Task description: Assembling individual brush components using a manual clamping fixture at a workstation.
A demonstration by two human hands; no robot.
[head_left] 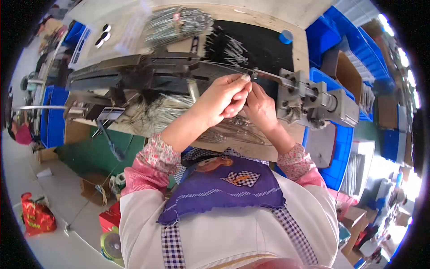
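Over the bench, my left hand [222, 97] and my right hand [261, 106] meet with their fingertips together. My left thumb and forefinger pinch close beside a small dark piece [251, 73], and the right fingers curl in just below it. What exactly lies between the fingertips is too small and covered to make out. Just beyond the fingers, a thin metal rod [224, 66] slants toward them from the left. Right beside my right hand stands a grey metal machine head [298, 92] with round fittings. Left of my left hand runs a long dark machine bed [148, 71].
A bundle of metal rods [177, 27] lies at the back, with loose short rods [235, 51] on a black mat [268, 56]. Further thin rods [172, 112] lie below the bed. A blue cap [285, 36] sits back right. Blue bins [336, 157] flank the right side.
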